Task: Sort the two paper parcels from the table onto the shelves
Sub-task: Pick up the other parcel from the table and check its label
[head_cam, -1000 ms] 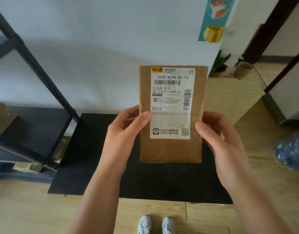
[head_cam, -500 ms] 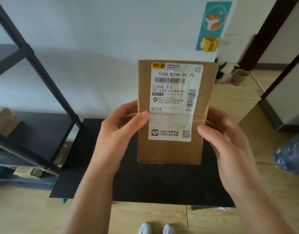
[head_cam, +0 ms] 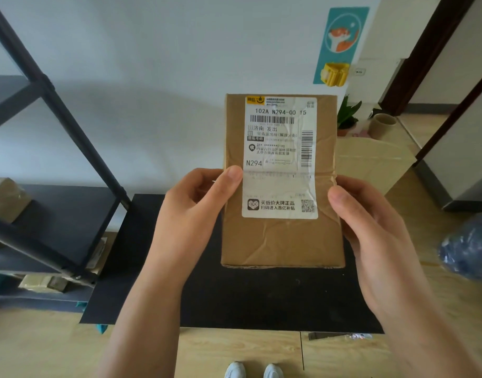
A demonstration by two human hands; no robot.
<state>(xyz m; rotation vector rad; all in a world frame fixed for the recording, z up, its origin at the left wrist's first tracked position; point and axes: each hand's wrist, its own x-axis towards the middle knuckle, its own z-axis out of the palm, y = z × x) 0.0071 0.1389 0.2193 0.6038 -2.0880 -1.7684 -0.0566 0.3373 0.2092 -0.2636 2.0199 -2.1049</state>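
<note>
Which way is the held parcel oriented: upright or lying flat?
Upright. The parcel is raised off the table between both hands, its label facing the camera, text reading right way up.

Both bare forearms rise from the lower edge of view and converge toward the centre. Left hand [head_cam: 191,211]: palm turned inward, thumb laid flat across the front face of the parcel [head_cam: 282,238] at its left edge, remaining fingers curled behind. Right hand [head_cam: 370,227]: mirrors the left, thumb pressed on the right edge, fingers wrapped behind and hidden. The two hands clamp the parcel upright between them, raised above the worktop [head_cam: 261,301], wrists roughly level.
</note>
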